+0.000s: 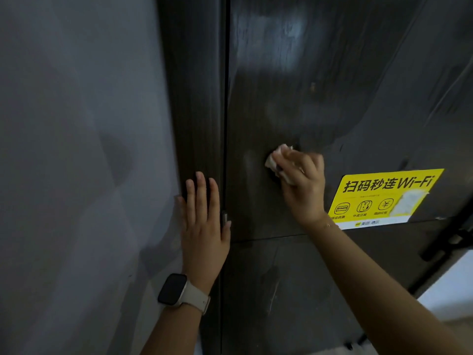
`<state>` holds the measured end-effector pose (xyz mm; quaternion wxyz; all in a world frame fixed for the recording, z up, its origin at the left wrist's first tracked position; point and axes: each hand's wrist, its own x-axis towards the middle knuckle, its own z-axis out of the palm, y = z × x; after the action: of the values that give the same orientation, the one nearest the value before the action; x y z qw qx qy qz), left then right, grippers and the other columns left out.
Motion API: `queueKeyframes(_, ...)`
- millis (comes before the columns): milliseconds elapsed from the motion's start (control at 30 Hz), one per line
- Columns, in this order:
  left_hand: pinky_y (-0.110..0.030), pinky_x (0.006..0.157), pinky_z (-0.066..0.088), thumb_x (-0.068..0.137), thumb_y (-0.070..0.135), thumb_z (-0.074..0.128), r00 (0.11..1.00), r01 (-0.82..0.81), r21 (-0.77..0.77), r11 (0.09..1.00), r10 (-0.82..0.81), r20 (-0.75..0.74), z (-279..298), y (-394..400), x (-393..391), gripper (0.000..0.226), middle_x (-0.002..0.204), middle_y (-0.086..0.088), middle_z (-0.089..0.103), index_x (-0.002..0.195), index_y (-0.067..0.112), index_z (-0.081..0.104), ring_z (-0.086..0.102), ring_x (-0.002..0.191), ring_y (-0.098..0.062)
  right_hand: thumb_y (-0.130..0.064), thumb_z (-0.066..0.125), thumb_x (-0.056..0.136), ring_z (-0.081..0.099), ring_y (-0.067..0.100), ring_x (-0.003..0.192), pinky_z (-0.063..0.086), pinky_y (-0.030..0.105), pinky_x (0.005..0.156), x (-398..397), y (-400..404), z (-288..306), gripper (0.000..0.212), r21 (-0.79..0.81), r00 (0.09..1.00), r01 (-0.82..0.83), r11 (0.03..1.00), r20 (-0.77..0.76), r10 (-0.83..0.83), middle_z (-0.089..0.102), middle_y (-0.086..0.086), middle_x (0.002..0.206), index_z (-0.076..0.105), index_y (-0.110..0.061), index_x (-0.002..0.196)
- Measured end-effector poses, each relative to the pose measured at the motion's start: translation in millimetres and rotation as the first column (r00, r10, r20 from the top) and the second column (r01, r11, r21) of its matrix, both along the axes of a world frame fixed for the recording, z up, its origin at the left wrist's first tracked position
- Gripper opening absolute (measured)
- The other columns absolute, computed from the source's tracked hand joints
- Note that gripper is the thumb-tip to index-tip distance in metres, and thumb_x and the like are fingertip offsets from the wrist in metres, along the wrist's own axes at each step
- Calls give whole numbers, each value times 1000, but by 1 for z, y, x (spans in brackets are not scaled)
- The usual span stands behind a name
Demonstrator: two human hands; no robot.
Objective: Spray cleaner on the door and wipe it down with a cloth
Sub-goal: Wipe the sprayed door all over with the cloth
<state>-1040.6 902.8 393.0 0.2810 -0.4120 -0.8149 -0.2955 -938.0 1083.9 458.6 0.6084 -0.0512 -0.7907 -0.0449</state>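
Right hand (303,185) is gripping a cloth (275,161) against the door (281,98); at eight o'clock, left hand (204,224) is pressing flat, fingers straight, on the frame (194,98).

A grey wall (76,149) is occupying the left part of the view, carrying soft shadows. A dark wood-grain frame strip (194,98) is running vertically just beside the wall. A yellow Wi-Fi sticker (378,196) with black characters, three round icons and a white lower band is sitting at the right; its right portion is showing a pale torn patch. A smartwatch (176,290) with a dark screen and a beige band is showing at lower centre. A bright pale area (450,285) is showing at the lower right edge.
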Motion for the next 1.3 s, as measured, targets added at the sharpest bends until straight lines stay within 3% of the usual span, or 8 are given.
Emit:
queueKeyframes(100,-55,118,10,82,28,74,999,29,30,999,-30,29,9,6,14,97,163,-12,-7,156,20,12,-6,150,-30,1,61,91,48,27,96,34,21,89,17,11,20,26,73,993,26,997,112,-34,65,17,114,70,-2,116)
queueKeyframes(267,-51,120,6,85,26,69,961,228,-47,972,-233,-147,46,42,31,91,164,-9,-5,156,28,12,-6,151,-26,-2,68,89,56,39,88,31,18,86,44,61,69,23,-89,973,128,988,-182,-142,63,19,101,73,-7,111)
queueKeyframes(367,-46,122,-2,86,29,68,951,241,-32,970,-242,-192,68,73,39,89,163,-8,-5,155,23,13,-8,151,-25,0,68,88,54,36,91,34,23,84,48,68,55,27,-96,973,102,990,-195,-119,60,16,102,71,-8,113)
queueKeyframes(567,-46,119,-14,89,44,59,969,155,-47,987,-161,-190,59,115,42,90,162,-3,-13,156,17,6,-14,150,-25,1,61,84,51,24,104,33,20,99,63,64,-79,41,-91,996,12,996,86,-4,53,4,124,59,-11,123)
queueKeyframes(700,-46,118,-16,91,44,53,963,94,-45,995,-102,-248,56,120,38,87,161,-4,-15,156,16,3,-15,150,-26,-1,60,87,50,27,101,32,19,104,68,68,-71,35,-45,984,-19,999,177,26,52,7,122,64,-3,121)
queueKeyframes(900,-50,119,-12,91,46,55,962,50,-22,999,-54,-268,54,125,41,86,162,-5,-13,156,16,6,-13,150,-27,11,65,84,50,28,93,36,21,93,66,95,2,30,-97,975,55,994,-212,-74,54,6,108,70,-1,111)
queueKeyframes(1167,-53,118,-10,89,53,58,956,25,-11,1000,-27,-292,54,127,41,94,161,-9,-10,156,15,3,-16,149,-27,-15,44,103,52,23,103,34,20,108,84,72,-146,24,-194,973,-18,981,221,61,54,3,122,58,-9,122)
queueKeyframes(1300,-54,118,-10,87,43,64,970,67,41,997,-56,-235,57,127,50,93,161,-11,-6,155,14,8,-13,149,-27,2,58,89,54,25,99,43,27,95,89,75,-114,34,-205,990,-43,978,124,70,56,6,118,61,-6,122)
